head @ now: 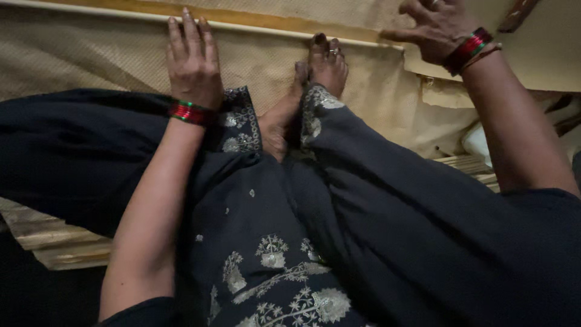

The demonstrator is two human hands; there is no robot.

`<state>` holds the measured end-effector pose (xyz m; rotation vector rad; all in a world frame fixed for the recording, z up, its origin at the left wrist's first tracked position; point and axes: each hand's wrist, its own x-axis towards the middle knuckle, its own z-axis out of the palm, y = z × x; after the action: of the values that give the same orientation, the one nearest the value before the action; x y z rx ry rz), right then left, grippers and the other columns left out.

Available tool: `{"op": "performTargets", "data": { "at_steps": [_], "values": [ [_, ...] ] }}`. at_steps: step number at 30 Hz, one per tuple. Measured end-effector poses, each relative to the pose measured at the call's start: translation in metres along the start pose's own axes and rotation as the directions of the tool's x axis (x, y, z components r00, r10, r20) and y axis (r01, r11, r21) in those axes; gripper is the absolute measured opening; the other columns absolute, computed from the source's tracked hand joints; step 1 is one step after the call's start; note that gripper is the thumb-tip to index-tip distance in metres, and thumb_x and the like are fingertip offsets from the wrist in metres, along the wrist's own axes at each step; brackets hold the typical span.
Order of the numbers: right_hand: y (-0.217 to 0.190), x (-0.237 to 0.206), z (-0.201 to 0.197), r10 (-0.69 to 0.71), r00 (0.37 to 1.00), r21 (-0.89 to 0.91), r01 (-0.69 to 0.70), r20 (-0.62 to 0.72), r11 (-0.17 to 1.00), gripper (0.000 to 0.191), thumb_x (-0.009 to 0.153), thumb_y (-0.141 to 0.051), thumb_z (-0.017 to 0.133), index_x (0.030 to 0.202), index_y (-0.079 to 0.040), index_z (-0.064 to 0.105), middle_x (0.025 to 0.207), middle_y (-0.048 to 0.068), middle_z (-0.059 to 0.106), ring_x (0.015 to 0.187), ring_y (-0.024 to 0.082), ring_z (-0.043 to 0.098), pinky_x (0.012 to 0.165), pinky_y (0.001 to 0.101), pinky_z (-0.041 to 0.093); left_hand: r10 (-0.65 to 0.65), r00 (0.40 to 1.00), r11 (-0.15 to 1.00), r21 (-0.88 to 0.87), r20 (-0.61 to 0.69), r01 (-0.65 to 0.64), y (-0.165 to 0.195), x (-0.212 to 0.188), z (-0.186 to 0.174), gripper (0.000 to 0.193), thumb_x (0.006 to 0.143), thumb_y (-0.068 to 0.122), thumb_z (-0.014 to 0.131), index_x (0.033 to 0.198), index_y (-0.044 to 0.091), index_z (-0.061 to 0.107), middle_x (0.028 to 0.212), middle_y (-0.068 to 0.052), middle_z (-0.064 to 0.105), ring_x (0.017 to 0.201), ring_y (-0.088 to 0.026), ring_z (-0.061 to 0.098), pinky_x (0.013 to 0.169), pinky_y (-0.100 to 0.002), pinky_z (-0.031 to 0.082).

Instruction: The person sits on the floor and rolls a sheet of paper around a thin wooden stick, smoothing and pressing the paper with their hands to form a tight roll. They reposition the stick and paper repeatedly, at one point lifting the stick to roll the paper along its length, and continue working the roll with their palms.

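The big tan woven sheet [109,57] lies flat on the floor under the person. The left hand [192,63] presses on it with fingers flat and open, likely to keep it smooth. The right hand [437,27] spreads open near the thin pale rod [260,27], arm stretched out.
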<state>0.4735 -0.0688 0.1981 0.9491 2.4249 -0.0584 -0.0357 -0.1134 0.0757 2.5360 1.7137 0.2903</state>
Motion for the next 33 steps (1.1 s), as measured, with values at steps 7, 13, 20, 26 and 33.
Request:
{"op": "performTargets", "data": {
  "at_steps": [7,13,20,26,33],
  "values": [
    [-0.009,0.021,0.016,-0.075,0.988,0.003,0.076,-0.136,0.997,0.067,0.092,0.003,0.057,0.142,-0.042,0.061,0.153,0.005,0.051,0.143,0.024,0.051,0.111,0.0370,0.040,0.017,1.000,1.000,-0.019,-0.001,-0.017,-0.003,-0.002,-0.004,0.042,0.109,0.006,0.053,0.149,-0.009,0.055,0.162,-0.031,0.041,0.146,-0.053,0.040,0.112,-0.059,0.045],
    [0.007,-0.034,0.035,0.023,0.999,-0.321,-0.013,0.025,0.947,0.078,0.086,-0.011,0.062,0.147,-0.059,0.059,0.147,-0.005,0.058,0.144,0.018,0.047,0.111,0.0463,0.034,0.014,1.000,1.000,-0.002,0.004,-0.014,-0.003,-0.003,-0.005,0.047,0.104,0.002,0.049,0.149,-0.011,0.054,0.159,-0.031,0.040,0.147,-0.053,0.039,0.116,-0.059,0.043],
    [0.006,-0.031,0.047,-0.010,0.997,-0.189,-0.003,-0.070,0.982,0.070,0.100,-0.006,0.060,0.150,-0.053,0.050,0.147,-0.004,0.054,0.142,0.016,0.041,0.115,0.0425,0.028,0.017,1.000,1.000,-0.017,0.013,-0.016,-0.004,-0.003,-0.006,0.047,0.103,0.002,0.049,0.148,-0.011,0.054,0.160,-0.032,0.040,0.147,-0.054,0.039,0.117,-0.058,0.043],
    [0.002,-0.043,0.012,0.044,0.995,-0.550,0.013,0.091,0.835,0.070,0.094,-0.021,0.055,0.150,-0.063,0.050,0.147,-0.012,0.056,0.145,0.010,0.042,0.121,0.0407,0.023,0.014,1.000,1.000,-0.001,-0.005,-0.014,-0.004,-0.003,-0.002,0.048,0.103,0.002,0.050,0.149,-0.011,0.054,0.158,-0.032,0.040,0.148,-0.053,0.038,0.118,-0.058,0.043],
    [0.002,-0.044,0.024,0.025,0.999,-0.347,-0.038,-0.043,0.937,0.057,0.105,-0.018,0.058,0.147,-0.057,0.056,0.142,-0.007,0.055,0.134,0.011,0.046,0.117,0.0356,0.030,0.006,1.000,1.000,-0.015,-0.010,-0.007,-0.003,-0.002,0.003,0.047,0.104,0.002,0.051,0.148,-0.011,0.055,0.161,-0.031,0.041,0.147,-0.053,0.040,0.114,-0.058,0.045]
  ]
}}
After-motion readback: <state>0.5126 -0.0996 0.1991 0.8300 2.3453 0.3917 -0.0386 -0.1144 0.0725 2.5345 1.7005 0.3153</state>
